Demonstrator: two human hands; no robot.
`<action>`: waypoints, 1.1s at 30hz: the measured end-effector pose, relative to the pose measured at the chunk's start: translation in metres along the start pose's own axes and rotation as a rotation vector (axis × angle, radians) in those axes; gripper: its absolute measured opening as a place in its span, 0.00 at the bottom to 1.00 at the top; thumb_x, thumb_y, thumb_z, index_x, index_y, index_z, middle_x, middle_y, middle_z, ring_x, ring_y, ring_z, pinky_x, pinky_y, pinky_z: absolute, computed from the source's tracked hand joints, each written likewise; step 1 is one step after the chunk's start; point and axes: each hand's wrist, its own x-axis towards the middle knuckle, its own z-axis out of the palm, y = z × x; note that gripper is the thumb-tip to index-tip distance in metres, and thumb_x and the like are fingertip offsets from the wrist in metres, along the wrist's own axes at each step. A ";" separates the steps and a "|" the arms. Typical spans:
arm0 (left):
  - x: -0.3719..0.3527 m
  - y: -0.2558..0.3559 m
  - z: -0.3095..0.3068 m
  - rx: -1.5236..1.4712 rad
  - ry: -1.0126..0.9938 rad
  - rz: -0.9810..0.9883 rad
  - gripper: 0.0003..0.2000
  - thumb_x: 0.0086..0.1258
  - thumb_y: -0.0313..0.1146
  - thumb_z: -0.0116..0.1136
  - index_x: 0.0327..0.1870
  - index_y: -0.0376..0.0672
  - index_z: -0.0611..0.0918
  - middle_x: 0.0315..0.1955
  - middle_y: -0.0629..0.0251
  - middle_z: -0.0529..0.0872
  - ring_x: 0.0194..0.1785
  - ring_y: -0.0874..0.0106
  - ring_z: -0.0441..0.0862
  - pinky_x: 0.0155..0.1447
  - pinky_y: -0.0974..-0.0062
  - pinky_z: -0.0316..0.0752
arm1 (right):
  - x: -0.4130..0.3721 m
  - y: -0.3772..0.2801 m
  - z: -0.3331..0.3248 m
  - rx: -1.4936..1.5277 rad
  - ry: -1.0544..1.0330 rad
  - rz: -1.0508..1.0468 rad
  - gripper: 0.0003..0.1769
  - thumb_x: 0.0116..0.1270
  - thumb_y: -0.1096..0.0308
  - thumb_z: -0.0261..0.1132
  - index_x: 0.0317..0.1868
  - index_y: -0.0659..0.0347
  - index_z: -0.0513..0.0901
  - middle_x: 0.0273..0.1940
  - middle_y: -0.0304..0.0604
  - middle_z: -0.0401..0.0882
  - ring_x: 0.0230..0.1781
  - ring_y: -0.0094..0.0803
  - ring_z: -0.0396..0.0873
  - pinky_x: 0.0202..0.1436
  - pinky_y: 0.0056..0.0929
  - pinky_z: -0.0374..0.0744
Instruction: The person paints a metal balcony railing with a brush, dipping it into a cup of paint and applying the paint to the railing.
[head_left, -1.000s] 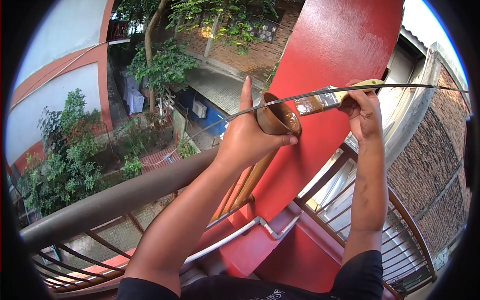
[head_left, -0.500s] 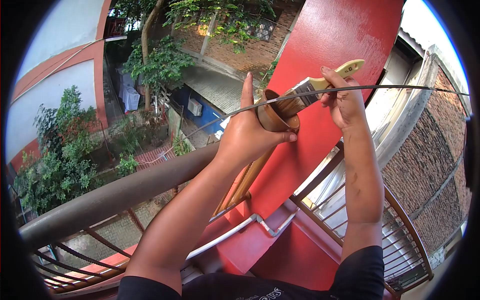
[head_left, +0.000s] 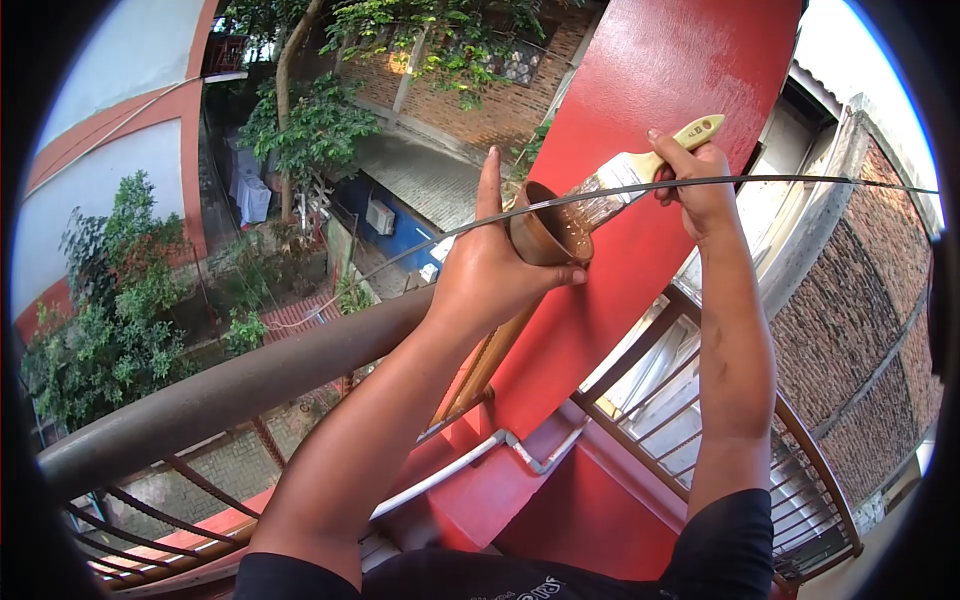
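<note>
My left hand (head_left: 487,262) is wrapped round a brown paint cup (head_left: 537,236), its index finger pointing up past the rim. The cup is tilted, its mouth turned to the right, with brown paint showing inside. In my right hand (head_left: 697,182) is a paintbrush (head_left: 650,163) with a pale handle, gripped near the metal band. The brush's bristles (head_left: 582,215), coated brown, are at the cup's mouth, their tips over the inside of the rim. A thin dark cable (head_left: 800,180) crosses the view in front of both hands.
A thick dark handrail (head_left: 240,385) with twisted bars runs along the left. Behind the hands rises a red painted pillar (head_left: 650,80). A white pipe (head_left: 450,470) bends along the ledge below. Another brown railing (head_left: 650,350) stands at right; trees and a yard lie beyond.
My right hand has drawn the paintbrush partly out of the cup, so more of its bristles and metal band show. My left hand still holds the cup, shifted slightly left.
</note>
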 end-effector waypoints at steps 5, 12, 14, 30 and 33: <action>0.001 -0.004 0.002 -0.032 0.027 0.049 0.72 0.44 0.44 0.85 0.81 0.41 0.35 0.56 0.43 0.85 0.62 0.52 0.82 0.68 0.65 0.75 | -0.004 0.011 -0.017 0.164 0.061 0.050 0.16 0.67 0.57 0.72 0.29 0.61 0.82 0.21 0.40 0.80 0.17 0.23 0.77 0.21 0.23 0.74; 0.007 -0.006 0.002 -0.187 0.099 -0.027 0.70 0.45 0.43 0.84 0.80 0.36 0.37 0.53 0.46 0.86 0.59 0.54 0.85 0.65 0.67 0.77 | 0.002 0.064 -0.026 0.244 0.206 0.171 0.16 0.67 0.56 0.73 0.37 0.62 0.84 0.24 0.40 0.81 0.20 0.25 0.80 0.23 0.22 0.76; 0.008 -0.002 0.000 -0.132 0.117 -0.090 0.71 0.45 0.40 0.87 0.80 0.42 0.36 0.54 0.51 0.86 0.60 0.63 0.85 0.66 0.69 0.75 | 0.007 0.079 -0.022 0.128 0.165 0.168 0.17 0.68 0.56 0.73 0.38 0.64 0.84 0.24 0.40 0.80 0.20 0.24 0.79 0.23 0.22 0.76; 0.010 -0.003 0.001 -0.074 0.155 -0.127 0.69 0.44 0.41 0.86 0.80 0.37 0.40 0.52 0.50 0.88 0.57 0.60 0.86 0.64 0.69 0.77 | 0.043 0.150 0.030 -0.425 -0.166 0.003 0.19 0.67 0.55 0.73 0.33 0.66 0.86 0.22 0.39 0.82 0.22 0.24 0.81 0.28 0.28 0.79; 0.010 -0.001 -0.001 -0.082 0.150 -0.113 0.69 0.44 0.41 0.86 0.80 0.37 0.40 0.50 0.50 0.88 0.56 0.61 0.87 0.63 0.70 0.78 | 0.041 0.141 0.010 -0.445 -0.165 0.039 0.17 0.67 0.57 0.74 0.33 0.65 0.86 0.22 0.39 0.82 0.21 0.24 0.80 0.27 0.26 0.78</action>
